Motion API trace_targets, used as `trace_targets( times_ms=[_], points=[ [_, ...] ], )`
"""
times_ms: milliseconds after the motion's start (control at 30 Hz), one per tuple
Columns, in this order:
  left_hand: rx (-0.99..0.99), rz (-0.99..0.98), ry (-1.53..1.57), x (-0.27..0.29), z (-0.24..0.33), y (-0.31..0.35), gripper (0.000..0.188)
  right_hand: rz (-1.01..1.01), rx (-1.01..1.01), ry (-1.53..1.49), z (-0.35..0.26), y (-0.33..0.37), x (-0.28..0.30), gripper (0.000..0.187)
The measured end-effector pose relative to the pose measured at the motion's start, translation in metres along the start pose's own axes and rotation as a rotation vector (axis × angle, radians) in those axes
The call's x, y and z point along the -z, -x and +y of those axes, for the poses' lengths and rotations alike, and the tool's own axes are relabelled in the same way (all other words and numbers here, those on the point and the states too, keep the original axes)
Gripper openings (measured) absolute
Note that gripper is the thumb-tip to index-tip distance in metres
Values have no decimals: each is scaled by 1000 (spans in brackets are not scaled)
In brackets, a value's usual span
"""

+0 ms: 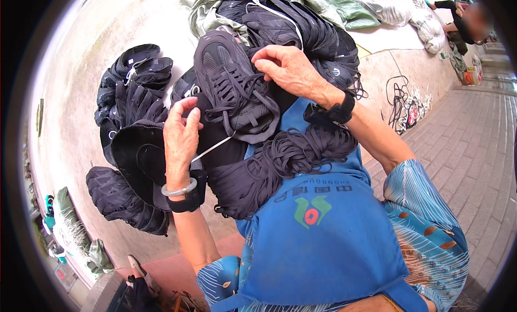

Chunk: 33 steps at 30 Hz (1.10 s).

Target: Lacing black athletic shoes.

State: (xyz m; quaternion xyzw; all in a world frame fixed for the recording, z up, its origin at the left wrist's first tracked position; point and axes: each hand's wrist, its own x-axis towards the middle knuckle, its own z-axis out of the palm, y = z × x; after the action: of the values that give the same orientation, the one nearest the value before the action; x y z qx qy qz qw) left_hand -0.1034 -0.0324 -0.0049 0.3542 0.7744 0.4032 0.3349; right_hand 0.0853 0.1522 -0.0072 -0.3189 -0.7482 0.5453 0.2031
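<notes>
A black shoe upper (229,77) with grey mesh lies over my lap, its toe pointing away, with dark laces (231,88) threaded across its front. My left hand (180,131) is beside its left edge, fingers curled; what they hold, if anything, is hidden. A thin pale rod (214,148) runs from near the heel of that hand to the shoe's collar. On the shoe's right side my right hand (291,69) is closed, thumb near the bent fingers, and I cannot make out anything in it. A thick bundle of dark laces (301,153) rests across my blue apron (318,231).
Stacked black shoe uppers (137,85) stand at the left, with more (126,199) nearer me. Behind the shoe is another large pile (301,21) beside green sacking (344,7). Loose cords (409,104) lie at the right, and a person (460,21) is at the far right.
</notes>
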Motion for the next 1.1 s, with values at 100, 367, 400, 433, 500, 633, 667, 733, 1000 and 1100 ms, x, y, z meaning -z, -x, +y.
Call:
trace_targets(
  times_ms=[100,367,400,433,500,633,667,733,1000,1100],
  points=[
    [95,-3,114,-9,4,14,30,34,44,87,5,13,-2,21],
    [5,-20,-31,-14,-8,8,16,188,191,292,9,12,-1,17],
    [-3,-12,-40,-16,-6,8,15,203,216,277,11,10,-2,19],
    [13,-7,-73,-18,-5,7,15,217,240,261,14,8,-2,20],
    [34,26,-32,-20,-9,6,15,169,193,305,15,3,-3,25],
    [105,34,19,-19,-9,8,16,56,152,319,13,-12,-12,39],
    [112,39,21,-20,-12,9,16,10,155,363,12,-14,-15,44],
    [89,83,-6,-20,-16,11,16,-103,145,419,8,-21,-23,58],
    [-226,286,-35,-31,19,40,8,-102,-10,281,38,-57,-28,71],
    [-168,-41,-20,-50,41,65,18,-85,-127,174,27,-59,-17,73]
  ],
)
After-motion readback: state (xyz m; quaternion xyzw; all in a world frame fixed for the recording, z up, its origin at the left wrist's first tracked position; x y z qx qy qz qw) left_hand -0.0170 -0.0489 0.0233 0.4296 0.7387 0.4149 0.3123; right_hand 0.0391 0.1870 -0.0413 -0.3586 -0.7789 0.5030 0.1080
